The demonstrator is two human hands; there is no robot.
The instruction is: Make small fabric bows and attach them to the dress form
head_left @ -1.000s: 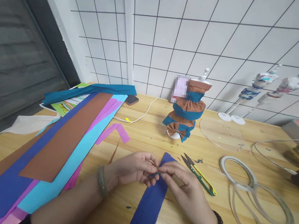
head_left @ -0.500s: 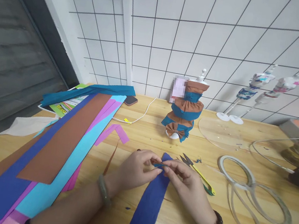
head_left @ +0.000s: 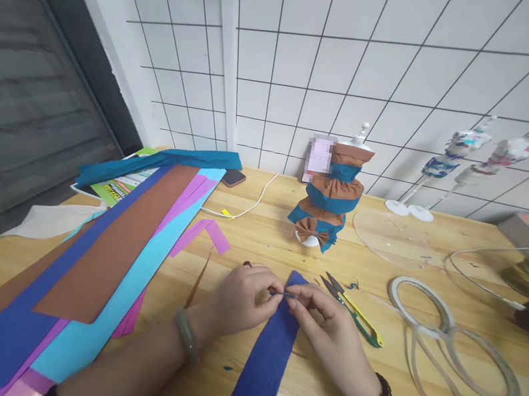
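Observation:
My left hand [head_left: 243,299] and my right hand [head_left: 330,327] meet above the table, each with thumb and fingertips pinched together. Stretched between them is a thin, dark bluish strip [head_left: 283,294]; most of it is hidden by the fingers. Under the fingertips lies a dark blue crepe paper strip [head_left: 265,367], running toward the table's near edge. Yellow-and-green thread snips [head_left: 358,318] rest just right of my right hand, blades pointing away to the left. Beyond my hands stands a small dress form [head_left: 333,193] wrapped in brown and teal paper with a brown bow.
Long crepe paper sheets [head_left: 108,253] in brown, blue, purple and light blue are piled at left. Tape rolls [head_left: 421,307] lie at right. Two more small dress forms [head_left: 445,164] stand by the tiled wall. A phone [head_left: 233,178] and a white cable [head_left: 256,200] lie at the back.
The small strip between my fingertips has turned, its teal and brown surface now showing as a thin dark edge. Both hands stay in nearly the same place; the view shifts slightly.

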